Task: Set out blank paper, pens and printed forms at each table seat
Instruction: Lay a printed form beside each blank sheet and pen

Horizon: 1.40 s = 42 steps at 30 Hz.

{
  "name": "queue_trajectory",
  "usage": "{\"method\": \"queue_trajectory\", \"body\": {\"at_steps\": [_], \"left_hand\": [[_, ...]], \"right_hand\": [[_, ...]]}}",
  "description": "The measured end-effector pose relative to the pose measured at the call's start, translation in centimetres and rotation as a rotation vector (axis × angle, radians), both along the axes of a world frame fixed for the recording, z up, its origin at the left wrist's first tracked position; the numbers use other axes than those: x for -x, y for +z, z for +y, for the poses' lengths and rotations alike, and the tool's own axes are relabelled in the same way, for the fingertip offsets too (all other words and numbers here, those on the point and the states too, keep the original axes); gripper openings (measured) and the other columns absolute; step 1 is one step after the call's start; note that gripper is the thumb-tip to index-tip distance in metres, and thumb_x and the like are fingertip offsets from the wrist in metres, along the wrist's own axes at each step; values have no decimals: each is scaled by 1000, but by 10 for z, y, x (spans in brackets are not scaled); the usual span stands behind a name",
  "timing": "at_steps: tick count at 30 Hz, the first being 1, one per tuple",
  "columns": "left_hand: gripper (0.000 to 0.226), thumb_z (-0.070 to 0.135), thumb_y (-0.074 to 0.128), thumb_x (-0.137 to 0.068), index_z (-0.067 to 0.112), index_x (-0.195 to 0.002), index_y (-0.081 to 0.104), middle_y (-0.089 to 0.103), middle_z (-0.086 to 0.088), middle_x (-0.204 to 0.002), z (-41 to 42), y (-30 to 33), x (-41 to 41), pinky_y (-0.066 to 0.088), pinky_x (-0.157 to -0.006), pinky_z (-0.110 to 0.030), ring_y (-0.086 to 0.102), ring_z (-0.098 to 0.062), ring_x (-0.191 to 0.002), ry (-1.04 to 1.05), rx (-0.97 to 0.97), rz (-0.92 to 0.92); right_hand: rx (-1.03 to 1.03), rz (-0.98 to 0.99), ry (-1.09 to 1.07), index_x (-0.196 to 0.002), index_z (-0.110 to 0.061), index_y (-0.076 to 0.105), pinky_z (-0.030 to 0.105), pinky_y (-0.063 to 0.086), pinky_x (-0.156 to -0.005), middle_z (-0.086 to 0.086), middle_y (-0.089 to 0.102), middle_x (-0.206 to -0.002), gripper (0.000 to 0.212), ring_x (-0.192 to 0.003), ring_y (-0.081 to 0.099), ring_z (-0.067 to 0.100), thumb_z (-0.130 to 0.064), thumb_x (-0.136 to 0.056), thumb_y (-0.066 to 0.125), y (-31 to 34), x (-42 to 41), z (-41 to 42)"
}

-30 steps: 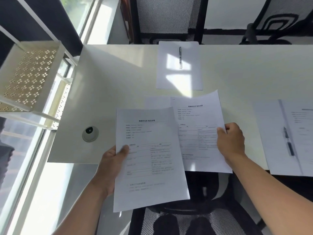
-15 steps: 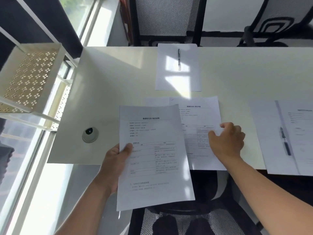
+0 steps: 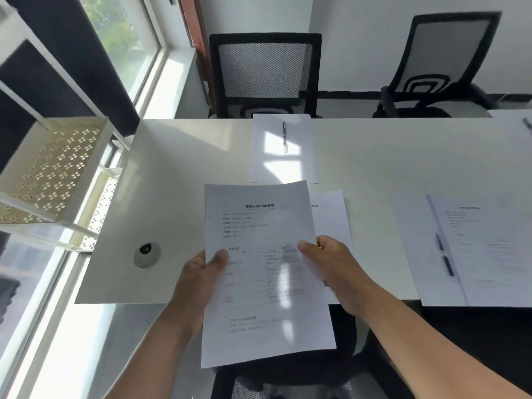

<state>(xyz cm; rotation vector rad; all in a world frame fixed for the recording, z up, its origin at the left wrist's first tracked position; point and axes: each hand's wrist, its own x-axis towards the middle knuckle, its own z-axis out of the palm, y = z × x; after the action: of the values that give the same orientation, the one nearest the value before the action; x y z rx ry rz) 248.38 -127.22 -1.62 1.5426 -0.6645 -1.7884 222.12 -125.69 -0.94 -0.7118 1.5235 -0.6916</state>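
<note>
Paperwork risks top this moment at the near seat: I watch both hands hold a stack of printed forms [image 3: 266, 272] above the near edge of the desk [image 3: 178, 174], left hand [image 3: 201, 280] with its thumb clamped on the left margin, right hand [image 3: 331, 266] pinching the right edge with thumb on top. How many sheets are in the stack I cannot tell.

One laid form [image 3: 331, 214] already lies flat on the desk just behind the held stack, mostly hidden by it, at the seat nearest me. Across the desk, a blank sheet [image 3: 283, 148] with a pen [image 3: 284, 137] on it waits in front of the far chair [image 3: 264, 73], with no printed form visible there. To the right, a second place setting [image 3: 472, 249] carries paper, a form and its own pen [image 3: 444, 254].

My reading of the hazards: peeling off the next form with a thumb pinch could drag two sheets at once, shorting a later seat. Reaching across to the far sheet could sweep the laid form off the near edge, since it sits close to it. Dropping a form onto the far pen could roll that pen off its paper. The near seat shows no pen from here, though the stack may be hiding it.
</note>
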Motion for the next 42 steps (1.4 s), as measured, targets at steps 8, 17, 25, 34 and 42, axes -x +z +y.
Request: {"method": "queue_trajectory", "body": {"at_steps": [8, 17, 25, 34, 42], "left_hand": [[26, 26, 60, -111, 14, -129, 75, 82, -16, -118, -12, 63, 32, 65, -92, -59, 80, -42, -104, -91, 150, -16], [24, 20, 54, -115, 18, -122, 77, 85, -5, -109, -13, 162, 73, 69, -82, -46, 83, -29, -97, -178, 439, -137], [20, 22, 58, -114, 23, -114, 78, 85, 1, -98, 2, 246, 123, 67, -69, -33, 82, -20, -86, -215, 677, -151], [18, 23, 63, -110, 17, -111, 80, 85, -5, -97, 81, 311, 179, 68, -75, -44, 83, -27, -86, -284, 793, -31], [15, 19, 67, -107, 21, -107, 81, 85, 4, -90, 185, 362, 241, 58, -60, -16, 81, -11, -78, -381, 919, -3]], "right_hand": [[167, 107, -116, -119, -25, 71, 43, 68, -88, -10, 84, -105, 19, -93, 82, 14, -29, -101, 76, 67, 11, 11], [406, 246, -270, -111, -26, 70, 44, 69, -81, -13, 82, -101, 9, -89, 81, 11, -23, -103, 71, 162, 27, 36], [588, 380, -425, -108, -28, 66, 47, 69, -81, -12, 80, -99, 3, -90, 79, 11, -27, -106, 65, 242, 52, 75], [720, 412, -591, -104, -16, 67, 55, 67, -78, -3, 81, -92, 4, -85, 79, 25, -19, -105, 66, 312, 99, 171], [801, 257, -729, -109, -9, 77, 52, 64, -85, 10, 84, -99, 20, -90, 82, 31, 5, -100, 67, 355, 162, 302]]}}
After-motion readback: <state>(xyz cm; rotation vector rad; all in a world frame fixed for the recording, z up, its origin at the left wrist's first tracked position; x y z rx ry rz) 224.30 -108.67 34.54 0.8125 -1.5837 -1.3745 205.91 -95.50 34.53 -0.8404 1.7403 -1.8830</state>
